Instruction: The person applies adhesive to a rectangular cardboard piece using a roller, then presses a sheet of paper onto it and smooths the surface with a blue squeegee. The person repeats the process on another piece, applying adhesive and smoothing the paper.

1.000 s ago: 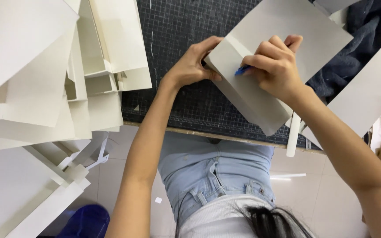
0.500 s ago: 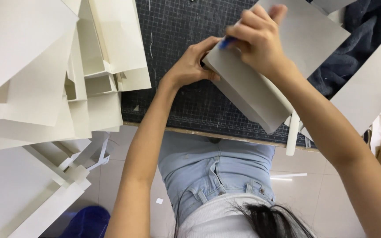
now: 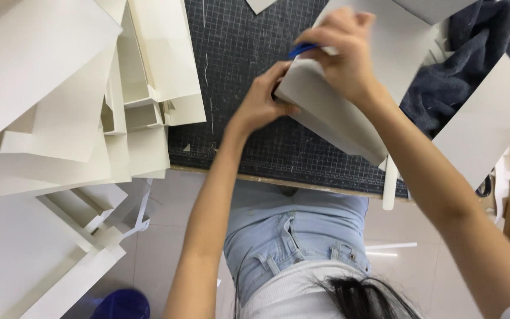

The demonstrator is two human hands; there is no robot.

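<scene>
The left hand (image 3: 264, 100) clamps the white board (image 3: 332, 112) flat on the cutting mat (image 3: 249, 53), steadying it while the right hand (image 3: 343, 50), closed around a blue knife (image 3: 302, 49), works along it.

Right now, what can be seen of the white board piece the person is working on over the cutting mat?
The white board piece is a stiff, flat, pale sheet that looks like foam board or thick card, with straight cut edges whose thickness shows along the near side. It lies slanted across the dark gridded cutting mat. The left hand grips its near-left corner; the right hand presses on top, holding a blue tool against it. Whether the far end is lifted cannot be told.
</scene>
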